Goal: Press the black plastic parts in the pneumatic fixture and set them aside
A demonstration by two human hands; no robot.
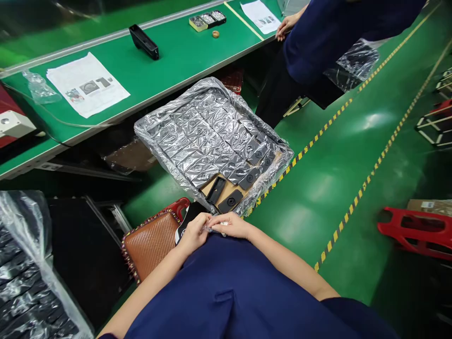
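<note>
My left hand [195, 231] and my right hand [233, 225] meet in front of my waist, fingers pinched together. Between the fingertips shows a small bit of clear plastic [207, 229]; whether it belongs to a larger sheet is hidden. Just beyond them stands a wide tray lined with clear plastic film [158, 146]. Rows of black plastic housings [201, 136] lie in it, mostly under the film. At its near corner, one uncovered housing [216, 189] shows its hollow side, and another black housing [230, 201] shows a round fitting, both on brown cardboard.
A green workbench [176, 52] runs along the back, bearing a black housing [144, 42], printed sheets [88, 84] and small-parts bins [207, 20]. A brown woven stool seat [151, 242] is at left. A co-worker in dark blue [318, 42] stands back right. A red stool [416, 230] sits far right.
</note>
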